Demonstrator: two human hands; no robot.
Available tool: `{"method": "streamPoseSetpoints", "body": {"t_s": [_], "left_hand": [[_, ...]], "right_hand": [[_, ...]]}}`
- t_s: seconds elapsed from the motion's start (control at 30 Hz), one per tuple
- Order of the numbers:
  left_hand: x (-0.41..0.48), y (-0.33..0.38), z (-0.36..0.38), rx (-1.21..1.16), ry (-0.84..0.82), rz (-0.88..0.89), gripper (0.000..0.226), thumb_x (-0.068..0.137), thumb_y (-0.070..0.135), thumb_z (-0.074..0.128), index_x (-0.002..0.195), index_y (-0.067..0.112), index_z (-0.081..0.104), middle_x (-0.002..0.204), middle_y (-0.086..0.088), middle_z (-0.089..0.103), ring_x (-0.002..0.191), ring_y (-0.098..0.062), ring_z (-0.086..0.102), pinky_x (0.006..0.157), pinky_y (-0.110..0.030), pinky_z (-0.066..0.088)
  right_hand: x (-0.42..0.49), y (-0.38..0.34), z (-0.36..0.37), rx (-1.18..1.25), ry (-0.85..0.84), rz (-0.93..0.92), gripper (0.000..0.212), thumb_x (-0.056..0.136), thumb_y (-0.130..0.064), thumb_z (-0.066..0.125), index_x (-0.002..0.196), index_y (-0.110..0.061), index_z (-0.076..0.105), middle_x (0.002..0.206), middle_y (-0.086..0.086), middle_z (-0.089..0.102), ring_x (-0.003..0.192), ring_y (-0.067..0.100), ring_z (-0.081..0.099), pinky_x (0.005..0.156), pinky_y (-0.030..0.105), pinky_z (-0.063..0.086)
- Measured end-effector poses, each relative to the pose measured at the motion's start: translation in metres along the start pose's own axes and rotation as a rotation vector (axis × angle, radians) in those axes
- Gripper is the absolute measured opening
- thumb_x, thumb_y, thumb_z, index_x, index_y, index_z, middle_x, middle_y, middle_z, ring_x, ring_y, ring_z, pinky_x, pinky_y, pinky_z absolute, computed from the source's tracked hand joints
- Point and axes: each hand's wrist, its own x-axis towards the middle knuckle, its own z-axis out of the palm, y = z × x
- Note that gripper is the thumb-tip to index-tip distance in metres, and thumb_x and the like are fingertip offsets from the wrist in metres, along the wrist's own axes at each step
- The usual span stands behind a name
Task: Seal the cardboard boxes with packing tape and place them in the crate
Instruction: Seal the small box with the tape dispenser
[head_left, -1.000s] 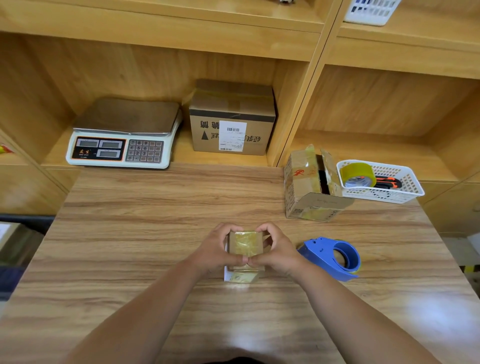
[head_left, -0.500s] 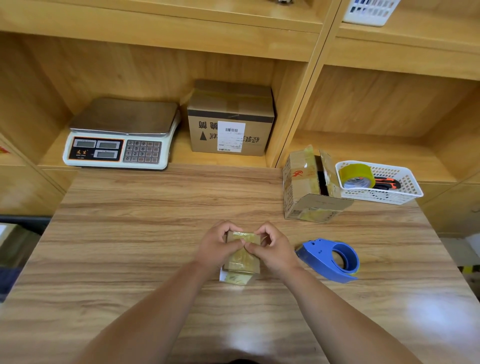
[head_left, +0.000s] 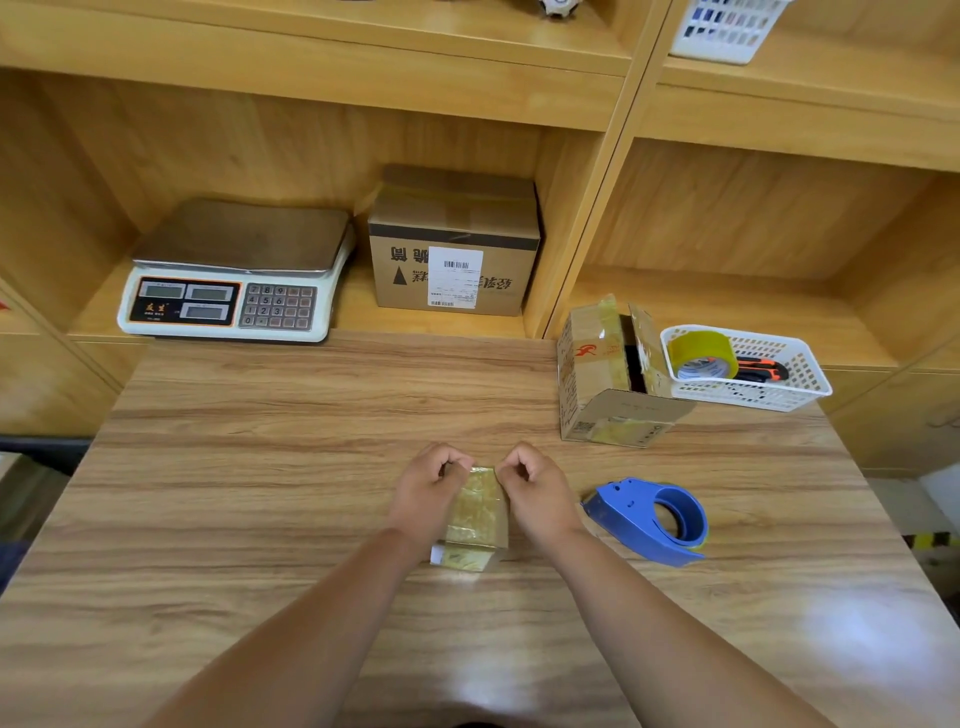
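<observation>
A small cardboard box (head_left: 478, 514) wrapped in yellowish tape lies on the wooden table (head_left: 260, 493) in front of me. My left hand (head_left: 428, 491) grips its left side, fingers curled at the far top corner. My right hand (head_left: 535, 493) grips the right side the same way. A blue tape dispenser (head_left: 652, 519) lies on the table just right of my right hand. A second, taller cardboard box (head_left: 608, 374) with its flaps open stands at the back right of the table.
A white basket (head_left: 795, 384) with a yellow tape roll (head_left: 701, 356) and an orange knife sits on the right shelf. On the left shelf stand a weighing scale (head_left: 234, 275) and a labelled cardboard box (head_left: 454, 249). A white basket (head_left: 727, 26) sits on the upper shelf.
My fingers have slid from the near part of the small box's top to its far corners, leaving the taped top showing between my hands. The box itself has stayed in place.
</observation>
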Motion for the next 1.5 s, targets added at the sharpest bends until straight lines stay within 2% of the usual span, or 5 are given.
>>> {"method": "streamPoseSetpoints", "body": {"t_s": [0.2,0.77,0.97,1.2,1.5], "left_hand": [[0.0,-0.002,0.0,0.048,0.053,-0.079,0.011,0.083,0.025,0.065,0.077,0.034,0.067,0.098,0.008,0.059,0.093,-0.007,0.05,0.077,-0.025,0.04],[0.003,0.001,0.001,0.148,0.067,0.05,0.025,0.087,0.012,0.061,0.068,0.028,0.061,0.079,0.014,0.057,0.094,0.013,0.037,0.075,0.0,0.028],[0.001,0.0,0.001,0.089,0.07,0.007,0.023,0.087,0.015,0.061,0.069,0.029,0.065,0.084,0.014,0.06,0.099,0.006,0.04,0.077,0.001,0.026],[-0.006,0.002,-0.004,-0.048,0.022,-0.132,0.01,0.086,0.026,0.064,0.079,0.032,0.067,0.091,0.012,0.066,0.088,-0.005,0.06,0.07,-0.013,0.043],[-0.035,-0.006,-0.016,0.094,0.02,-0.391,0.024,0.099,0.031,0.041,0.097,0.016,0.059,0.091,-0.003,0.063,0.087,-0.02,0.06,0.074,-0.027,0.046]], "right_hand": [[-0.005,0.003,0.009,0.274,-0.039,0.163,0.007,0.082,-0.015,0.071,0.082,-0.015,0.064,0.069,0.001,0.047,0.066,0.012,0.043,0.061,0.022,0.039],[0.007,0.004,0.028,0.095,0.173,0.081,0.036,0.083,-0.027,0.066,0.056,-0.022,0.043,0.045,-0.014,0.042,0.046,0.003,0.036,0.051,0.026,0.032],[-0.002,0.006,0.016,-0.079,0.003,-0.015,0.016,0.081,-0.034,0.071,0.086,-0.033,0.056,0.081,-0.015,0.059,0.073,0.002,0.053,0.067,0.021,0.042],[-0.032,0.01,0.004,0.125,-0.228,0.132,0.094,0.076,-0.018,0.078,0.15,-0.024,0.02,0.141,-0.009,0.036,0.133,0.006,0.033,0.11,0.026,0.033],[-0.051,0.021,-0.009,0.278,-0.194,0.164,0.07,0.086,-0.015,0.069,0.144,-0.021,0.03,0.123,0.0,0.061,0.11,0.01,0.06,0.087,0.021,0.051]]}}
